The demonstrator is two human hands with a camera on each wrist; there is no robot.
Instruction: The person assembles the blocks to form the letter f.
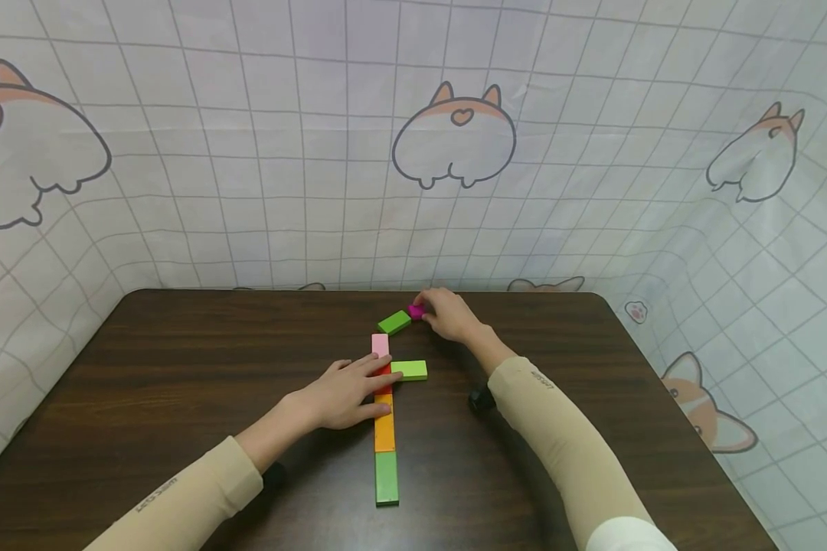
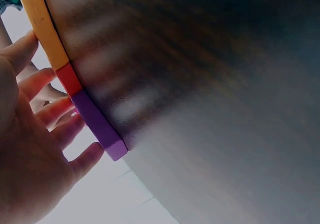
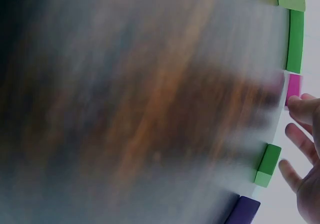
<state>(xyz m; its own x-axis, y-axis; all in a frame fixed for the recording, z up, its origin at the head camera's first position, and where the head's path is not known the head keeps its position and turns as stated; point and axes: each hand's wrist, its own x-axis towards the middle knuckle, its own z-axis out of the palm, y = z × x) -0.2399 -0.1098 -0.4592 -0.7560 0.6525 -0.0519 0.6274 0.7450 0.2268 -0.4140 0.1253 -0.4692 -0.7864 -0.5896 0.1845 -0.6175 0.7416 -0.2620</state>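
My left hand (image 1: 348,394) lies with spread, fairly straight fingers over a red block (image 1: 384,389) and an orange block (image 1: 384,430) in a straight row. The row runs from a pink block (image 1: 380,343) at the far end to a green block (image 1: 387,478) at the near end. My right hand (image 1: 449,315) pinches a small magenta block (image 1: 416,312) between thumb and fingertips at the table's far side. Beside it a darker green block (image 1: 394,322) lies slanted near the pink one. In the right wrist view the fingertips meet the magenta block (image 3: 293,86).
A lime block (image 1: 411,370) sticks out to the right from the row, by my left fingertips. The dark wooden table (image 1: 145,383) ends at a far edge close behind my right hand. A patterned white cloth (image 1: 282,153) hangs behind and to the sides.
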